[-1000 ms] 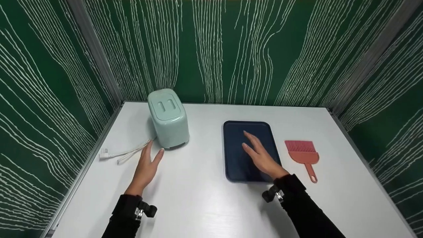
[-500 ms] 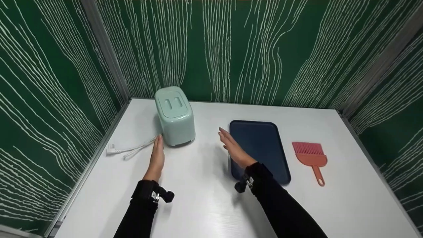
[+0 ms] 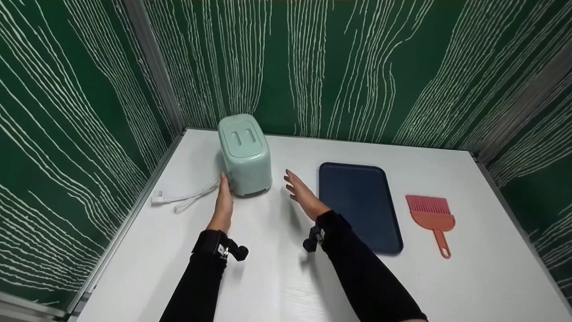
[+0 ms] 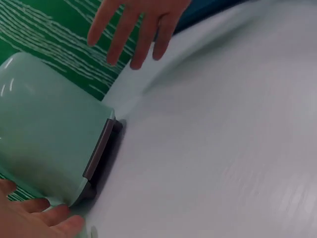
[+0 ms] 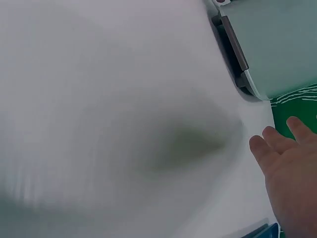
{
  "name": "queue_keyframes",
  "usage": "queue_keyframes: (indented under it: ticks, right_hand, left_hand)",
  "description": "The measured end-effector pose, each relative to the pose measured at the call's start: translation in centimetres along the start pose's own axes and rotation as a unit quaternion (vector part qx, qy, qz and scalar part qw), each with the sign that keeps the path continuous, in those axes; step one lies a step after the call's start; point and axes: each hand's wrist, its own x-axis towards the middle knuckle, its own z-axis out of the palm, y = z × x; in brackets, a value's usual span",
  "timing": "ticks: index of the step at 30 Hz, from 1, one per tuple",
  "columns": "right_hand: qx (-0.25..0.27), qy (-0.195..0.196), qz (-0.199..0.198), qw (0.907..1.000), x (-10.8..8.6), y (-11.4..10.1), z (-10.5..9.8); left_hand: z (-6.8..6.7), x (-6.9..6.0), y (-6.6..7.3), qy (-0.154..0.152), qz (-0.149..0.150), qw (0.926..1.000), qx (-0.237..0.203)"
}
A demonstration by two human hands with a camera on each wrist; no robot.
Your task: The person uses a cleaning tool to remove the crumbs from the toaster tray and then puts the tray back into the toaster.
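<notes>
A mint-green toaster [image 3: 250,172] with a lid on top stands upright at the back left of the white table. My left hand [image 3: 223,205] is at its lower left side, fingers extended; whether they touch it I cannot tell. In the left wrist view the toaster [image 4: 49,124] has the fingers of my left hand [image 4: 29,218] beside its lower edge. My right hand [image 3: 304,194] hovers to the toaster's right with spread fingers and a gap between. The right wrist view has the toaster [image 5: 277,44] above my right hand [image 5: 294,173], which holds nothing.
A dark blue tray [image 3: 359,205] lies right of centre, beside my right forearm. Farther right is a pink and orange brush [image 3: 431,214]. The toaster's white cord and plug [image 3: 161,199] lie at the left. Green walls with white lines surround the table [image 3: 268,286].
My right hand has moved left from over the tray toward the toaster. My left hand has come up closer to the toaster's left side. The head view has shifted slightly.
</notes>
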Motion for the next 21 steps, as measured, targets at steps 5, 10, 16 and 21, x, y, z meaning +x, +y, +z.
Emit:
queue_keyframes:
  ticks: [5, 10, 16, 21]
  right_hand:
    - [0.025, 0.002, 0.003, 0.9997, 1.3, 0.0, 0.6]
    - [0.041, 0.013, 0.013, 0.9990, 2.4, 0.4, 1.0]
    - [0.044, 0.002, 0.017, 0.9989, 3.8, 0.6, 2.2]
    - [0.052, 0.006, 0.010, 0.9986, 4.8, 0.4, 3.1]
  left_hand:
    - [0.7, 0.4, 0.2, 0.016, 0.003, 0.9999, 0.000]
    - [1.4, 1.5, 0.1, 0.014, 0.010, 0.9999, 0.001]
    - [1.4, 2.6, 0.1, 0.039, 0.027, 0.9988, -0.011]
    - [1.0, 3.3, 0.2, 0.064, 0.040, 0.9969, -0.023]
